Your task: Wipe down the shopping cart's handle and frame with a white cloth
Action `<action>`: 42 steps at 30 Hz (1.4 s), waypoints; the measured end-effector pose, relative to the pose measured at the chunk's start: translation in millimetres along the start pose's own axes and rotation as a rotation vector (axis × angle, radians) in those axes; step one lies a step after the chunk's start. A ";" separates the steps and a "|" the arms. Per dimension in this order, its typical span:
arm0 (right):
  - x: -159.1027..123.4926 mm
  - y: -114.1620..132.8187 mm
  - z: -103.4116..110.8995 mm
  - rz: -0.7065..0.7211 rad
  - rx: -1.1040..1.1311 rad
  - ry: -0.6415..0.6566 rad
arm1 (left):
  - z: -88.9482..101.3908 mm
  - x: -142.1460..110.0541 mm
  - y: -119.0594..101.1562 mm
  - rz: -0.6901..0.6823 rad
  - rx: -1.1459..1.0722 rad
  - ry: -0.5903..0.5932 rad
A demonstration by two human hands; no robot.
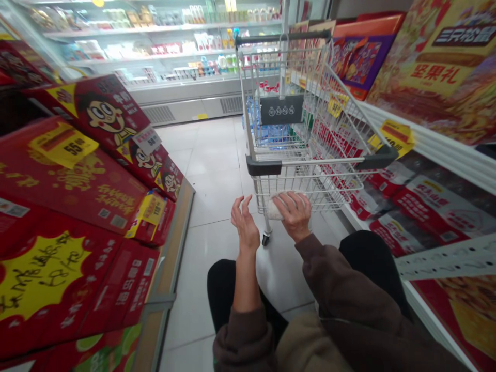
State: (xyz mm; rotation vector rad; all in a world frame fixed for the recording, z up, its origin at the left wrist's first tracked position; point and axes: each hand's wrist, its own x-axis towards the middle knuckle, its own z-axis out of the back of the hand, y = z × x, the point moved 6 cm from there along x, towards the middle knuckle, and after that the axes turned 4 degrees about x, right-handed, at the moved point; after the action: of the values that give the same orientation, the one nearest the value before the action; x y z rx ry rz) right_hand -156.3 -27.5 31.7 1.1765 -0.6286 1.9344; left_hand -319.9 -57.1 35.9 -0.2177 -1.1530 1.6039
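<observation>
I crouch in a shop aisle with both arms stretched forward in brown sleeves. My right hand (295, 214) is closed around a small white packet (273, 208), held against the lower front of a wire shopping cart (310, 134). My left hand (244, 222) hovers beside it with fingers spread and curled, holding nothing. The cart stands on the tiled floor just ahead, its wheel (265, 238) between my hands.
Red gift boxes (77, 181) with yellow price tags are stacked on the left. Shelves (426, 139) with red packages and boxes line the right. A chilled display case (174, 51) runs across the far end. Pale floor tiles (209, 165) lie between.
</observation>
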 end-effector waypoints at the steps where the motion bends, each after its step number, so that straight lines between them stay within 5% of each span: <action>1: -4.0 -8.5 3.6 0.005 -0.025 -0.015 | -1.1 1.7 -2.6 -0.040 0.006 0.019; 8: -27.6 -71.2 35.0 -0.192 -0.143 -0.169 | -24.9 15.0 -20.7 -0.252 -0.043 0.275; 12: -26.1 -43.9 29.7 -0.190 -0.035 -0.161 | -25.5 24.7 -19.0 -0.196 -0.222 0.277; 18: -18.7 6.7 -17.4 -0.044 0.093 -0.027 | -19.5 28.5 -22.1 -0.195 -0.321 0.284; 24: -37.1 7.2 -27.9 -0.099 0.099 0.038 | -25.0 17.2 -25.0 -0.197 -0.326 0.303; 33: -12.1 11.4 -34.2 -0.043 0.082 0.093 | -31.2 15.8 -28.7 -0.181 -0.241 0.259; 38: -26.1 8.7 -25.0 0.004 0.110 0.085 | -31.4 13.3 -35.1 -0.214 -0.157 0.288; 42: -24.1 -8.8 -15.2 -0.052 0.125 0.009 | -33.5 4.4 -46.5 -0.223 -0.104 0.200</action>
State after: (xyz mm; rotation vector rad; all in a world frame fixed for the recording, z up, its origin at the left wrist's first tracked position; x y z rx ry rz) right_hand -150.3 -19.8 3.6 1.2481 -0.4735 1.9570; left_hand -269.5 -38.0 55.8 -0.2999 -1.0668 1.2972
